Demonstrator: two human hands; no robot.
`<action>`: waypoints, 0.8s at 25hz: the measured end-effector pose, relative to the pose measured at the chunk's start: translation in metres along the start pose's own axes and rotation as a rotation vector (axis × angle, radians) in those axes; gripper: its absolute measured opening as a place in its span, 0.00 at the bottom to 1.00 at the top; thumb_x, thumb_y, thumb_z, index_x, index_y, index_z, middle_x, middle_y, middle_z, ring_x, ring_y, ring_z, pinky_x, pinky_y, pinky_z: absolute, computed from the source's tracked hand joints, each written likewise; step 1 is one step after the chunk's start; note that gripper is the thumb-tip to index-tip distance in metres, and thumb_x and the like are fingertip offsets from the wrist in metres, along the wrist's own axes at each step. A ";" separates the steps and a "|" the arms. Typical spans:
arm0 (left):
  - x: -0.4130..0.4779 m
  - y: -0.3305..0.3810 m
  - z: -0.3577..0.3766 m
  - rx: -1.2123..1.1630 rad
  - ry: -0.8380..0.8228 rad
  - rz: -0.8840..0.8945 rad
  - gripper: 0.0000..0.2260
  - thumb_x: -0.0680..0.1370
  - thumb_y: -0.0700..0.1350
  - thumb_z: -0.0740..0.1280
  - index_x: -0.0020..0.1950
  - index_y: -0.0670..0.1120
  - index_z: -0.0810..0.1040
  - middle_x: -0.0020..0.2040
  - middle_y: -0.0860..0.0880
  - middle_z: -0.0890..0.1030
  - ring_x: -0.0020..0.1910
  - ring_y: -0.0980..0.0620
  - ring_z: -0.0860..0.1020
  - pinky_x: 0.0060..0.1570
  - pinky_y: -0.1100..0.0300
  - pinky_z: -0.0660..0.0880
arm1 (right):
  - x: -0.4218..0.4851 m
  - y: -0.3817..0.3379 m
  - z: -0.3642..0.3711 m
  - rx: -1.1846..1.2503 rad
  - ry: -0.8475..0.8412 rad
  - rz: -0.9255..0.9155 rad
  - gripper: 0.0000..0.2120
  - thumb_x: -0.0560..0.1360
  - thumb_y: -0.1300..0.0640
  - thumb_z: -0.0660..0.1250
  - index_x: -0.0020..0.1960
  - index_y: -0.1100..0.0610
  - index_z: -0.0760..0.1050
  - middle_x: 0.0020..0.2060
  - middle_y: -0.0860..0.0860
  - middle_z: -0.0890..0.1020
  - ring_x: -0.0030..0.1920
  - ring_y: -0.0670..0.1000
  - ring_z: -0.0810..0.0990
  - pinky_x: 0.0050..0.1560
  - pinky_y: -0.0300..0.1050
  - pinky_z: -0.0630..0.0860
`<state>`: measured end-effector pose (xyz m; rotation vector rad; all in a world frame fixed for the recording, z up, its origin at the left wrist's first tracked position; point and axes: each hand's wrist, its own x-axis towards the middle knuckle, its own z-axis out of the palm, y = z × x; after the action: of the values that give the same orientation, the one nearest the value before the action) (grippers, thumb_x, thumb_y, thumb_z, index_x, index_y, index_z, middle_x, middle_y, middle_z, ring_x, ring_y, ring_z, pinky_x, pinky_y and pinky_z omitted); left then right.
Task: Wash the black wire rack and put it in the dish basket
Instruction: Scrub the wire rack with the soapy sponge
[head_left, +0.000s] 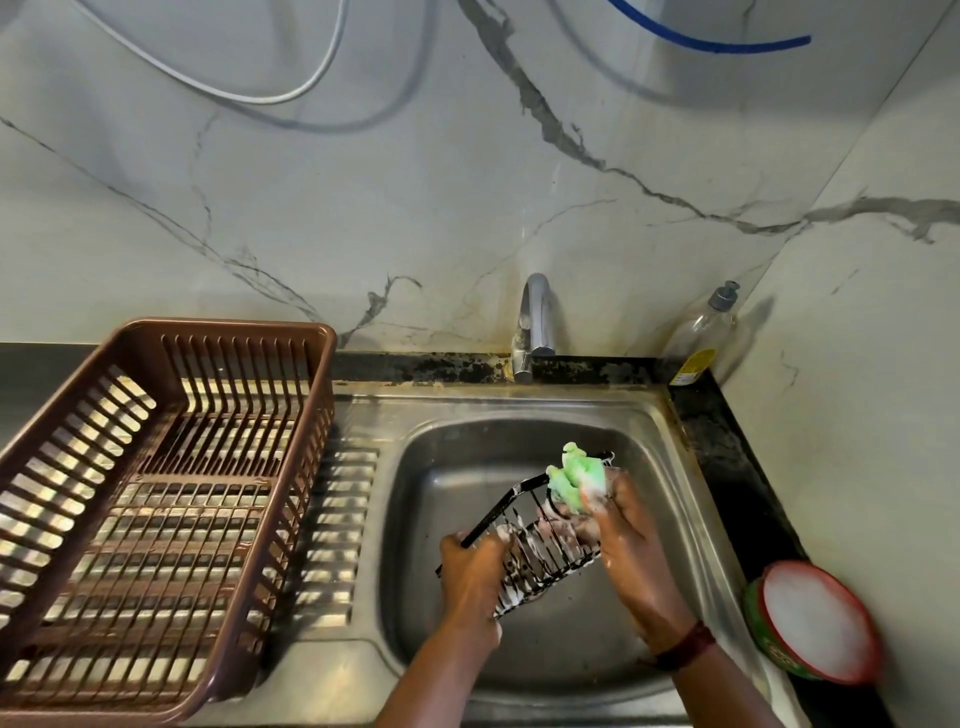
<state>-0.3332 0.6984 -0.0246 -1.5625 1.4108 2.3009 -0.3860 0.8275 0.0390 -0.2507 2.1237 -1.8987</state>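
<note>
Soapy black wire rack (545, 548) is tilted over the basin of the stainless steel sink (467, 483). L hand (475, 577) has fingers curled round its near end, and R hand (631, 551) grips a foamy green sponge (576, 480) against its far end. Brown slatted plastic dish basket (228, 327) sits left of sink, w/ chrome tap (537, 322) behind sink & round tub of white soap (815, 618) to its right.

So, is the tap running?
Off, it seems: no stream falls from the tap into the sink, and the rack is foamy.
</note>
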 end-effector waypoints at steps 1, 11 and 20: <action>0.001 0.000 0.000 -0.036 0.021 0.018 0.26 0.66 0.50 0.75 0.61 0.47 0.72 0.53 0.41 0.82 0.50 0.41 0.83 0.48 0.44 0.82 | 0.000 -0.002 -0.006 -0.037 0.020 -0.022 0.09 0.81 0.55 0.59 0.57 0.45 0.73 0.53 0.48 0.83 0.50 0.52 0.84 0.50 0.52 0.81; -0.009 0.024 -0.016 -0.107 0.144 0.072 0.16 0.68 0.51 0.69 0.52 0.47 0.74 0.50 0.43 0.81 0.54 0.38 0.80 0.60 0.37 0.76 | 0.022 -0.011 -0.048 -0.530 0.388 0.087 0.03 0.73 0.57 0.69 0.45 0.56 0.79 0.37 0.53 0.82 0.38 0.54 0.79 0.39 0.48 0.74; -0.015 0.021 -0.012 0.025 0.226 0.187 0.17 0.74 0.37 0.68 0.63 0.44 0.74 0.42 0.49 0.78 0.39 0.52 0.74 0.37 0.56 0.68 | 0.025 -0.007 0.007 -0.844 0.329 -0.145 0.13 0.75 0.64 0.67 0.59 0.57 0.74 0.40 0.54 0.83 0.31 0.45 0.73 0.25 0.28 0.62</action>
<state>-0.3264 0.6846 -0.0008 -1.8034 1.6974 2.2496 -0.4076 0.8127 0.0428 -0.2699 3.1076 -1.0328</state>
